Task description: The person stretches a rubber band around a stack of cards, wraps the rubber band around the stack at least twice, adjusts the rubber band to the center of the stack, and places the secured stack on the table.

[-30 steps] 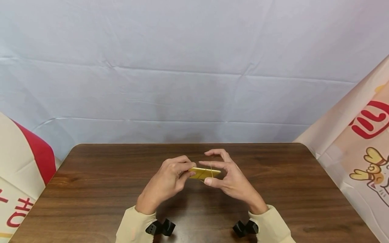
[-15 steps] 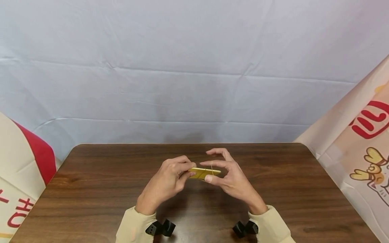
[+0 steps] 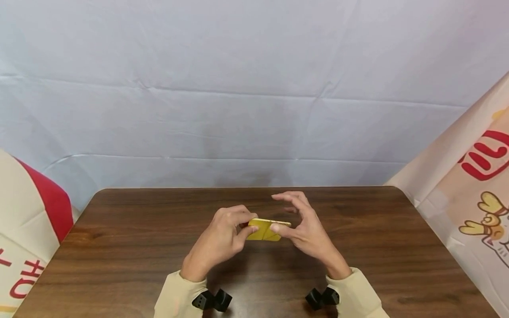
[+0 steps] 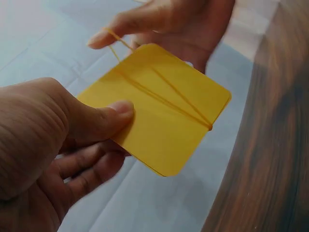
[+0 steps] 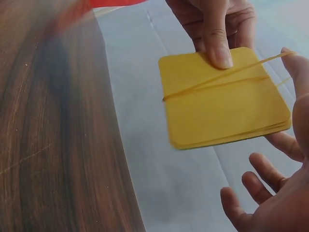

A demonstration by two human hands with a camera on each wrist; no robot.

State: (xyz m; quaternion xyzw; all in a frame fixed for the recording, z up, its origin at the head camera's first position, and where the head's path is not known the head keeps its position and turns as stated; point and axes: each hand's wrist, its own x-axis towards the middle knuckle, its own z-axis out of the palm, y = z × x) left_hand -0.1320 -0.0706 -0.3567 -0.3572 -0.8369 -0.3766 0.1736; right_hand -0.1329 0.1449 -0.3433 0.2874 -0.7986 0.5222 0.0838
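Observation:
A thin stack of yellow square cards (image 4: 159, 145) with rounded corners is held in the air over the table. My left hand (image 3: 220, 234) pinches it at one edge, thumb flat on the top face and fingers beneath. A yellow rubber band (image 5: 193, 88) runs across the stack in strands that meet at one edge. My right hand (image 3: 308, 227) is at the other side, with a loop of the band stretched out from the cards over its thumb (image 5: 292, 63). Its other fingers are spread loosely behind and below the stack.
Below the hands lies a dark wood-grain table (image 3: 131, 238) with rounded far corners. A pale cloth backdrop (image 3: 246, 110) hangs behind it, with printed cloths (image 3: 477, 176) at the sides. Each sleeve cuff carries a small black device (image 3: 212, 300).
The stack has tilted so more of its face shows in the head view. The right index finger has lifted off the band; the strand stretched between it and the thumb is gone.

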